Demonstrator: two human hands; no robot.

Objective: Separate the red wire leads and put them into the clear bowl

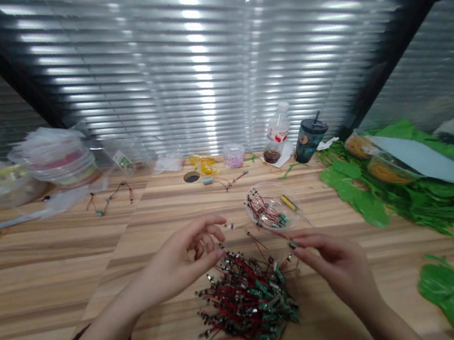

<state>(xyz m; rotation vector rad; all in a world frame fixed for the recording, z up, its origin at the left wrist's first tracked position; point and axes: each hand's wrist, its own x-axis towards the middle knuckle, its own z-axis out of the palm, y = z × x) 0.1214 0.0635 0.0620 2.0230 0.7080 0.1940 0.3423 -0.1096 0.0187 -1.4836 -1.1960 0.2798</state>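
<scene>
My right hand [334, 259] pinches a small circuit board with wires [291, 244] between thumb and fingertips. Its thin wires run up and left toward my other hand, blurred at their ends. My left hand [198, 248] hovers at the left with the thumb and index finger apart, the other fingers curled, and nothing visible between them. Below and between both hands lies a heap of green circuit boards with red and black wires [251, 303]. Just beyond the hands stands a clear round bowl [274, 187] holding several more wired boards.
A yellow-handled screwdriver [288, 202] leans in the bowl. Green plastic leaves [354, 196] cover the right side. At the back stand a bottle [278, 131], a dark tumbler [310, 139] and a small tub of beads [234, 157]. Stacked plastic containers [65, 168] are at far left.
</scene>
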